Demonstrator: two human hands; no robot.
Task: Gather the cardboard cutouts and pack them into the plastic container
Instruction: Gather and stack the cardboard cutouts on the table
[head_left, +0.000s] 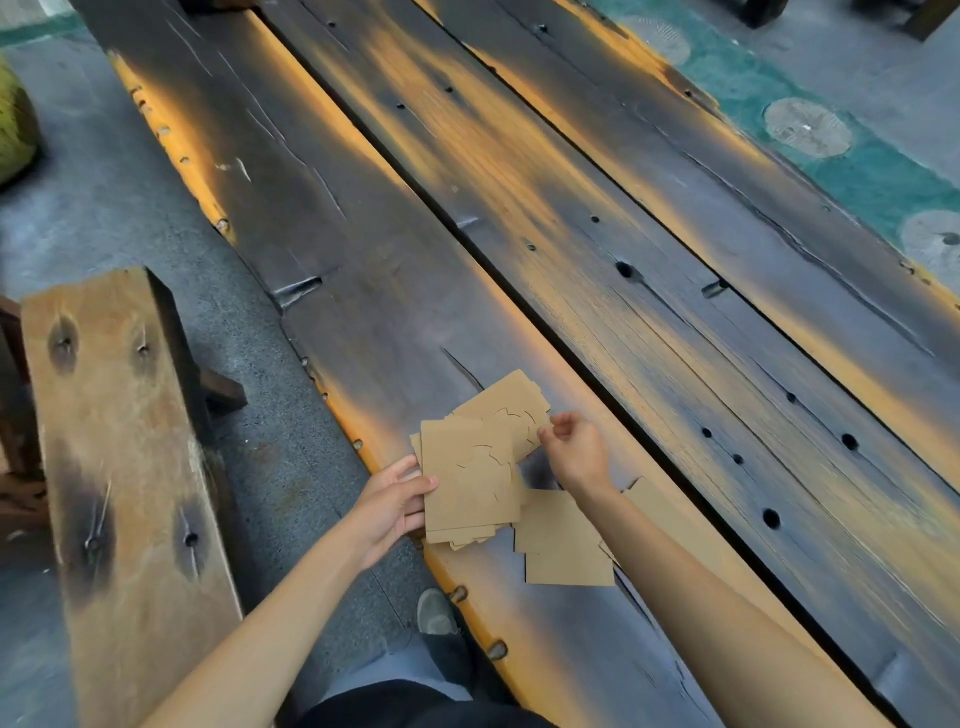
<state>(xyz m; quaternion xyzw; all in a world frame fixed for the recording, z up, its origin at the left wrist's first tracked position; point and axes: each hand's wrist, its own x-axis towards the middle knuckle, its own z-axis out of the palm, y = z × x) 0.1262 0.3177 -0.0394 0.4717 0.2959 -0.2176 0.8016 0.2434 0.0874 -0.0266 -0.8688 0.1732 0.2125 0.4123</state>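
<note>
My left hand (396, 501) grips a stack of brown cardboard cutouts (467, 483) by its left edge, held just above the near edge of the dark wooden table (571, 260). My right hand (574, 447) pinches the right edge of another cardboard cutout (506, 402) that lies fanned out behind the stack. More cardboard pieces (563, 545) lie flat on the table under my right forearm, and one piece (660, 506) shows to the right of that arm. No plastic container is in view.
A worn wooden bench (119, 441) stands to the left of the table across a strip of grey floor. A yellow-green object (15, 130) sits at the far left edge. A shoe (436, 613) shows below the table edge. Green floor with round patches lies at the far right.
</note>
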